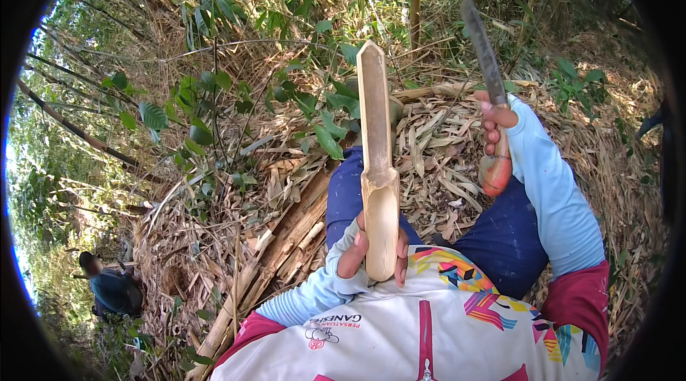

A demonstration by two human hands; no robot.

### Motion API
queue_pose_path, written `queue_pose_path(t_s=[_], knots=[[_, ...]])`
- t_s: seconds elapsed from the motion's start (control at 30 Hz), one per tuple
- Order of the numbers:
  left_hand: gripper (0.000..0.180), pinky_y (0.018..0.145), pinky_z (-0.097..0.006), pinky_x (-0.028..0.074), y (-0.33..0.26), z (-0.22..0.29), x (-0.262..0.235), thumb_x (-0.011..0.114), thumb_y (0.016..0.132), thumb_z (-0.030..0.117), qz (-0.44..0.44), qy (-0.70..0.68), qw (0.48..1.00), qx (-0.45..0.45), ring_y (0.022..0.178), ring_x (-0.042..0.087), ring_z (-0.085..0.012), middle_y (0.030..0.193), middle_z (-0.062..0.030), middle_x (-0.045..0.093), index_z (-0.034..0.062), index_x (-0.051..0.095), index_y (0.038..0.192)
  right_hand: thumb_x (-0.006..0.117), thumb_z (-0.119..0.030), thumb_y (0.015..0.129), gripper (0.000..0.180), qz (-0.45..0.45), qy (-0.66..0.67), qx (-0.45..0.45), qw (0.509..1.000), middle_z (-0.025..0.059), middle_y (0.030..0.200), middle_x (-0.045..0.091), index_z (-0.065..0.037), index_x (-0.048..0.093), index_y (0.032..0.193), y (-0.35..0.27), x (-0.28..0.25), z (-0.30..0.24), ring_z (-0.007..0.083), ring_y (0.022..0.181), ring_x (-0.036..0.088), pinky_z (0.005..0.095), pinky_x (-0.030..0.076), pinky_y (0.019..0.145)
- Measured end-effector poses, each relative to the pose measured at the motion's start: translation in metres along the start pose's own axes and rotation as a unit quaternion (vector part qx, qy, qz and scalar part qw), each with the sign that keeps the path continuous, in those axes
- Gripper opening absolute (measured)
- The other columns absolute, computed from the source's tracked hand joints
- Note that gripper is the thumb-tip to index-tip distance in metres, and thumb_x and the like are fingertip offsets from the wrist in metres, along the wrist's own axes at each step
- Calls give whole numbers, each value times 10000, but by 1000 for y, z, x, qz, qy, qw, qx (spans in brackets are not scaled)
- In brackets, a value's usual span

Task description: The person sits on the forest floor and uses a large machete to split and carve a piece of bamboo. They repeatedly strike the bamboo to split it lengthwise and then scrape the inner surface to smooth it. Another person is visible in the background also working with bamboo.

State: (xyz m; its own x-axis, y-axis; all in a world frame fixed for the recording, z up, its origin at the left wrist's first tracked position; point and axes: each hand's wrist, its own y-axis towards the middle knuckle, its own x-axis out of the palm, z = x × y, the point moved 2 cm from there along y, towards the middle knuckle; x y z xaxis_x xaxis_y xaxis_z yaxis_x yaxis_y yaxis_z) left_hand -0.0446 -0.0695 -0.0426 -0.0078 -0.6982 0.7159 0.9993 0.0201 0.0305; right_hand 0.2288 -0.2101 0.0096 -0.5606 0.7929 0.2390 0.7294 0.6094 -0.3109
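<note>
My left hand (352, 255) is closed around the lower, wider end of a split bamboo piece (374, 120). The piece stands upright before my body, its hollow inner side facing me. It narrows at a step partway up, and its far tip is cut to a point. Off to the right, my right hand (494, 120) grips a machete (483, 49) by its wooden handle, which has a reddish, bulging butt. The dark blade points up and away, apart from the bamboo.
Dry leaves (443, 145) cover the ground around my knees. Split bamboo lengths (275, 256) lie to my left, beside leafy plants (200, 106). A cut stump (415, 9) rises ahead. Another person (114, 288) is at far left; a dark shape (657, 124) shows at the right edge.
</note>
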Motion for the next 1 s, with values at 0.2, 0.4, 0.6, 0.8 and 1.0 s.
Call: queue_pose_path(t_s=[0.2,0.4,0.6,0.8,1.0], knots=[[588,705,-444,580,5,4,-6,402,965,514,6,-68,998,11,833,635,-290,1019,-154,513,-10,391,1232,684,-77,815,572,-15,-347,-200,916,40,819,575,-43,446,1333,-11,15,9,91,686,527,250,465,662],[574,675,-433,572,9,7,1,392,975,502,38,-105,993,32,811,629,-298,1025,-156,516,-21,416,1212,694,-10,715,456,-40,-484,-364,795,88,952,658,-58,595,1158,-27,25,7,194,851,648,268,497,778],[663,665,-419,562,18,4,-18,450,929,576,-47,-157,984,-75,746,624,-321,898,-201,572,-47,489,1152,745,-211,635,343,-189,-757,-214,588,65,778,653,-159,660,963,-32,62,25,275,781,652,427,456,750],[780,681,-433,539,23,-3,-23,350,933,640,-79,-254,962,-56,788,621,-368,913,-278,581,-38,435,1309,607,-253,716,176,-144,-702,-410,564,2,626,573,-155,668,849,-52,64,28,222,651,596,467,366,677],[781,687,-429,550,28,-5,-25,315,941,640,-87,-260,960,-63,816,638,-365,942,-282,592,-48,431,1291,572,-264,738,150,-151,-716,-403,550,1,628,545,-155,643,812,-57,68,29,223,645,584,497,362,688]])
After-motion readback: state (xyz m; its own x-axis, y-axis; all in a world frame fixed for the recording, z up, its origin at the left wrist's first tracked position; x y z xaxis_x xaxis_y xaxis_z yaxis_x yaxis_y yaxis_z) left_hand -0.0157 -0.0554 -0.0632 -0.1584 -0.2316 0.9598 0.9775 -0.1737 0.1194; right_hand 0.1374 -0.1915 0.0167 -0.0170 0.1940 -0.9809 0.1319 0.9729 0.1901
